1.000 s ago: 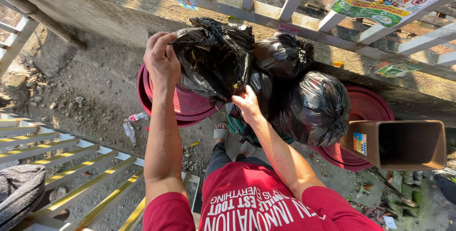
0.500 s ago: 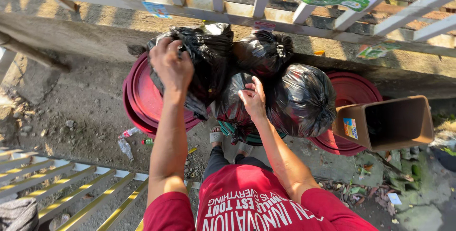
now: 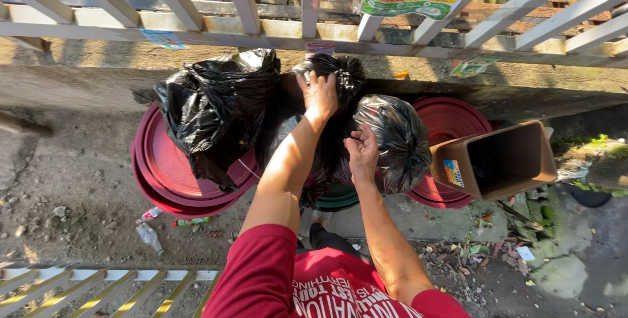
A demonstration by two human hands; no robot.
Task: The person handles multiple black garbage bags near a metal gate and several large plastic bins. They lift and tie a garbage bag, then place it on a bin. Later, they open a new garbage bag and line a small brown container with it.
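Observation:
Three black rubbish bags stand against a low concrete wall. The big crumpled bag point(image 3: 219, 112) rests on a red round lid point(image 3: 163, 177) at the left, with no hand on it. My left hand point(image 3: 320, 96) grips the top of the middle bag point(image 3: 345, 71) near its knot. My right hand point(image 3: 363, 153) has its fingers curled into the plastic of the round shiny bag point(image 3: 399, 138) on the right. Both arms reach forward from my red shirt.
A brown bin point(image 3: 500, 160) lies tipped on its side at the right, mouth open, against a second red lid point(image 3: 451, 118). A green lid point(image 3: 340, 198) shows below the bags. White railings point(image 3: 248, 11) run above the wall. A plastic bottle point(image 3: 149, 236) lies on the dirt.
My left hand has let go of the big bag, now resting on the red lid, and moved right onto the middle bag. My right hand stays at the round bag.

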